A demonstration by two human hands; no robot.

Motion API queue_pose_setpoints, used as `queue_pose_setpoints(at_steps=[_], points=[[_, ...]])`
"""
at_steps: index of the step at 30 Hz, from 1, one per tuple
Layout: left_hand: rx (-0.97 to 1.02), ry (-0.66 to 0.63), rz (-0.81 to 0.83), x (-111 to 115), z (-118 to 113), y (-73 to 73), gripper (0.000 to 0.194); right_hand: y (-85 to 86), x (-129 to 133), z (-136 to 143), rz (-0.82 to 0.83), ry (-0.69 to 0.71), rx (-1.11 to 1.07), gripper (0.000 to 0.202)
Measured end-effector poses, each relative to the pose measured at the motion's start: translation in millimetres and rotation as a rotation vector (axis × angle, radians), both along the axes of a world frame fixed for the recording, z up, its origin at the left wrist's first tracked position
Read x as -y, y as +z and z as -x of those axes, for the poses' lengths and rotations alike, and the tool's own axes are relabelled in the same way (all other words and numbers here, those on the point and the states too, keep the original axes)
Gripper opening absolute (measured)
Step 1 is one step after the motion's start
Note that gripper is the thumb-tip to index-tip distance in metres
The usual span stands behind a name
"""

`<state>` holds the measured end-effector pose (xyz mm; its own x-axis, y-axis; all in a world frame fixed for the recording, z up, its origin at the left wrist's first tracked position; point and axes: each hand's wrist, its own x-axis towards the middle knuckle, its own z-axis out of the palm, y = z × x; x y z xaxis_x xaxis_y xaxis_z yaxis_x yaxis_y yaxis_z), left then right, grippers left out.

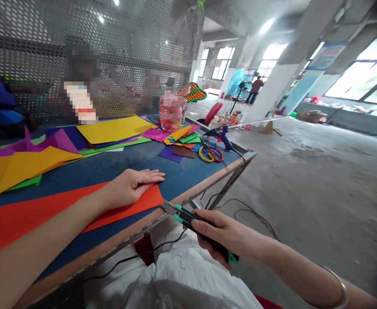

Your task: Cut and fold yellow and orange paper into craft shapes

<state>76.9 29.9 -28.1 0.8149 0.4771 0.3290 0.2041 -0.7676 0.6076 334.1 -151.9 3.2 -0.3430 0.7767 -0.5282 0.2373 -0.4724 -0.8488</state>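
Note:
A long sheet of orange-red paper (47, 206) lies along the near edge of the blue tabletop. My left hand (133, 184) presses flat on its right part, fingers stretched out, gripping nothing. My right hand (214, 231) is closed round the black and green handle of a utility knife (188, 218), just off the table's near edge. The knife's blade is out, and its tip is at the right end of the paper, by the corner; whether it touches the paper I cannot tell.
Yellow sheets (117, 128) and folded coloured pieces (34, 165) lie to the left and behind. Small scraps (183, 150), scissors (210, 153), a blue glue gun (222, 136) and a pink bottle (171, 111) stand or lie at the far right. A black cable (241, 171) hangs over the table's edge.

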Motion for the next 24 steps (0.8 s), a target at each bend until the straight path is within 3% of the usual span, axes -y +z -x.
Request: queue_pose_setpoints(at_steps=[24], points=[[-0.017,-0.009,-0.029,-0.2,-1.3,0.9,0.040,-3.3,4.7,12.5,-0.017,-0.006,-0.058,0.049]])
